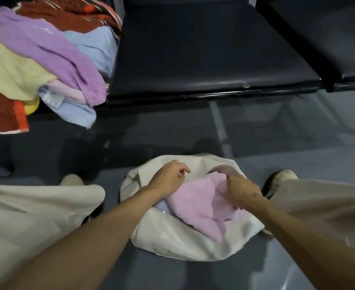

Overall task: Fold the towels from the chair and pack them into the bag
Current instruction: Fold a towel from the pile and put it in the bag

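A cream fabric bag [172, 237] lies open on the grey floor [277, 268] between the person's feet, and a pink towel [195, 204] sits in its mouth, loosely folded, with one corner trailing over the near rim. The right hand [243, 191] is down on the far right part of that towel, its fingers curled and gripping a fold of the cloth. The left hand [168, 178] hangs over the bag's left far edge with the fingers bent inward. Whether they pinch the rim or only hover above it, I cannot tell. A strip of pale blue cloth [162, 206] shows inside the bag under the pink towel, beside the left wrist. The pile of towels [46, 59] is on the leftmost black padded chair seat, well apart from the bag: a purple towel [53, 45] draped across the top, a pale yellow towel [7, 72] to its left, a light blue towel [76, 114] spilling over the front edge, and a red-brown patterned towel [67, 13] at the back. The neighbouring chair seat [203, 55] is black and glossy. A light shoe [281, 178] stands just right of the bag.
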